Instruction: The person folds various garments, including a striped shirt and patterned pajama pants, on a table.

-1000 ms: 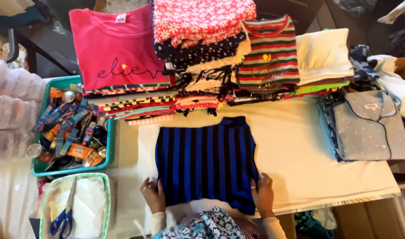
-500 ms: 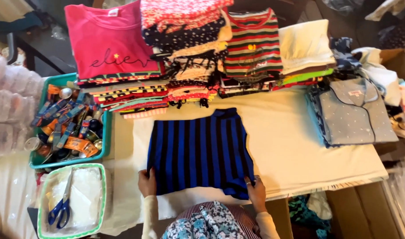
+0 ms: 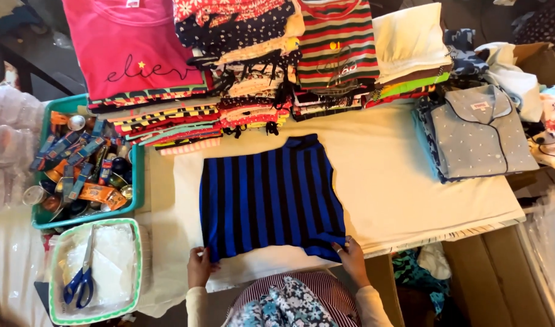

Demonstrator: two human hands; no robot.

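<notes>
I'm in a garment packing workshop: folded clothes stacks [image 3: 253,66] crowd my counter [image 3: 411,188], cardboard boxes [image 3: 489,272] beside it.

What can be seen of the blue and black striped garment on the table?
The blue and black striped garment lies flat on the cream-covered table, folded into a rough rectangle with vertical stripes and a collar or neck edge at its far end. It looks like soft knit fabric. The left hand touches its near left corner and the right hand its near right corner. Stacks of folded clothes sit just beyond it.
</notes>
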